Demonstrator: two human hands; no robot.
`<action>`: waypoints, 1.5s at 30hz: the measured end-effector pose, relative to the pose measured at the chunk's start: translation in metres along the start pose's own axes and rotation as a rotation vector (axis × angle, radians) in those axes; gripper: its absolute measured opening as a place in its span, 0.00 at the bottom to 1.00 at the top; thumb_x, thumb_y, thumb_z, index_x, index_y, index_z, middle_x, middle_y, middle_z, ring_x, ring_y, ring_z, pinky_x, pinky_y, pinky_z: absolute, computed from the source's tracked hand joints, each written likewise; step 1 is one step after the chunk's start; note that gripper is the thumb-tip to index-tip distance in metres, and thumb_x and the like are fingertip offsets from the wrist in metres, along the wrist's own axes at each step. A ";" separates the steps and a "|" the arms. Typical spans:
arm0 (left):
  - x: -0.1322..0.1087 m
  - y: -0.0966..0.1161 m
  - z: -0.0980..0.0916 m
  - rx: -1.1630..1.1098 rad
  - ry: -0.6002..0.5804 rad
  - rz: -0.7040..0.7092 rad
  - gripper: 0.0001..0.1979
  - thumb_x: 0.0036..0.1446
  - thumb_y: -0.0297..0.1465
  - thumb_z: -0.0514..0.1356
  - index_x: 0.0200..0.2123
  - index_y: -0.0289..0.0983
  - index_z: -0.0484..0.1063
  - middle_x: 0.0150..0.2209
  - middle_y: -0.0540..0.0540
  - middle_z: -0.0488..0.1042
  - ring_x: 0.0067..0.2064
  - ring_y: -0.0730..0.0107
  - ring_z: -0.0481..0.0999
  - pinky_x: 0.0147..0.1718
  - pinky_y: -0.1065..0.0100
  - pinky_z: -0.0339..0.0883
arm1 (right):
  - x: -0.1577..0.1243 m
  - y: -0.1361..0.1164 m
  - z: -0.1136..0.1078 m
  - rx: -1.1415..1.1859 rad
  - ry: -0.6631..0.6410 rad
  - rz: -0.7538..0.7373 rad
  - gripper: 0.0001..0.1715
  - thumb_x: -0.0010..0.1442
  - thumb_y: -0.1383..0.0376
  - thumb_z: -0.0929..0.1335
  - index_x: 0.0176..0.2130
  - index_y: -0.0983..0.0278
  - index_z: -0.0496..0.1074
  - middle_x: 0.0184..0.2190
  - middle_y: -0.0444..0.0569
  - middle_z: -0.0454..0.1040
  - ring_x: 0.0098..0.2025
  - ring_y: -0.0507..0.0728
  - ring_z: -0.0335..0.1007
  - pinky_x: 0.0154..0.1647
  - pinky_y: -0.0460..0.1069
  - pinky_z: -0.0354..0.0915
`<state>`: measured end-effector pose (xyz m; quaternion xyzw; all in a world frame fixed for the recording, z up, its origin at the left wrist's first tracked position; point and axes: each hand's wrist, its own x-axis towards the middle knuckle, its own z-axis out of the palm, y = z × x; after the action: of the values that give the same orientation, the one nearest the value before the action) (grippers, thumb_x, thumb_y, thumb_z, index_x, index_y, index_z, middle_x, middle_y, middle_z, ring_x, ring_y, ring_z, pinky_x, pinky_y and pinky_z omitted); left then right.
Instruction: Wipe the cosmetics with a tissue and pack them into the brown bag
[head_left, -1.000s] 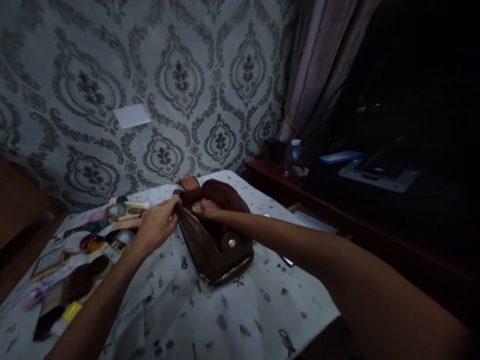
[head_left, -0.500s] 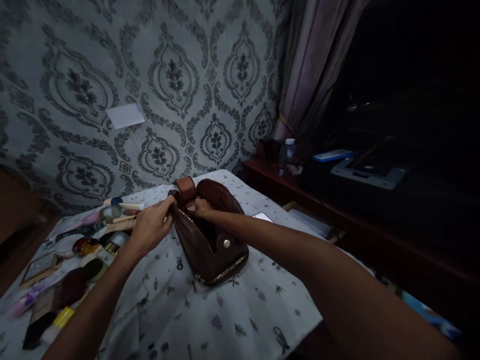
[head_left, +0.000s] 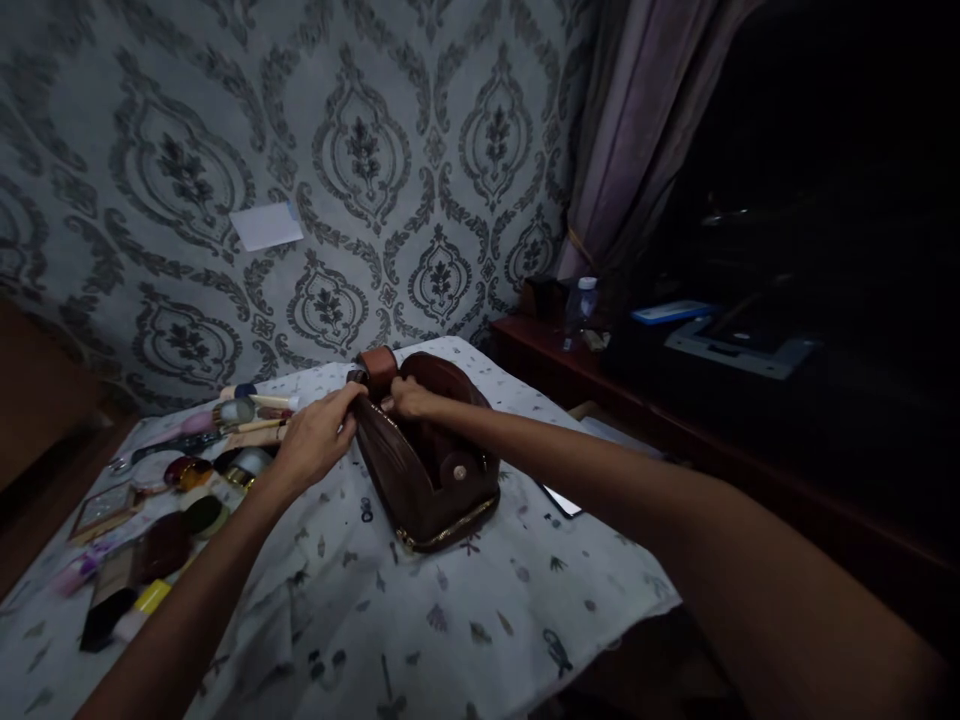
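A dark brown leather handbag (head_left: 397, 490) lies unzipped on a white patterned cloth (head_left: 360, 620), its mouth spread wide. My left hand (head_left: 319, 440) pinches the left edge of the bag's mouth near the brown strap (head_left: 377, 368). Inside the opening, by the far left rim, is my right hand (head_left: 411, 400) with its fingers curled in; what they grip, if anything, is hidden. A round metal snap (head_left: 460, 472) shows on the bag's near end. Partly covered by my right forearm, a phone-like flat item (head_left: 562, 500) rests on the cloth to the right.
Makeup brushes (head_left: 247, 412), a yellow-capped item (head_left: 154, 597), compacts and several other cosmetics are spread at the left. A clear bottle (head_left: 583, 305) stands on the dark red wooden ledge (head_left: 525, 340) at the right. Behind is the patterned wall with a white paper (head_left: 266, 227).
My right hand has risen slightly within the bag's mouth, closer to the left rim. My left hand keeps its hold on the edge. The whole view has shifted a little.
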<state>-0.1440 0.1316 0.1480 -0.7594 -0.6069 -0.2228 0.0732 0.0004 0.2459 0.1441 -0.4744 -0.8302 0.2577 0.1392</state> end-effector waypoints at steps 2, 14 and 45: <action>-0.003 -0.001 -0.001 0.005 0.002 -0.013 0.24 0.59 0.25 0.50 0.58 0.42 0.65 0.49 0.44 0.77 0.43 0.60 0.77 0.42 0.62 0.67 | -0.014 -0.006 -0.019 -0.040 -0.026 -0.083 0.15 0.60 0.63 0.72 0.45 0.68 0.75 0.45 0.54 0.76 0.46 0.59 0.74 0.46 0.50 0.68; -0.061 -0.025 -0.009 -0.018 -0.046 -0.015 0.21 0.60 0.27 0.48 0.54 0.39 0.70 0.43 0.45 0.79 0.43 0.61 0.79 0.43 0.62 0.70 | -0.177 0.030 -0.022 -0.301 0.187 -0.376 0.16 0.68 0.62 0.64 0.29 0.64 0.74 0.27 0.48 0.76 0.30 0.55 0.72 0.29 0.48 0.56; -0.211 -0.058 0.004 -0.096 -0.006 -0.242 0.05 0.65 0.27 0.52 0.40 0.38 0.67 0.40 0.43 0.72 0.44 0.60 0.71 0.45 0.59 0.68 | -0.092 -0.068 0.180 0.653 -0.085 -0.455 0.12 0.57 0.66 0.65 0.40 0.65 0.75 0.38 0.51 0.80 0.40 0.58 0.75 0.41 0.52 0.70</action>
<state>-0.2326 -0.0403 0.0450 -0.6840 -0.6829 -0.2564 0.0074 -0.0870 0.0851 0.0340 -0.1980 -0.7934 0.4902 0.3017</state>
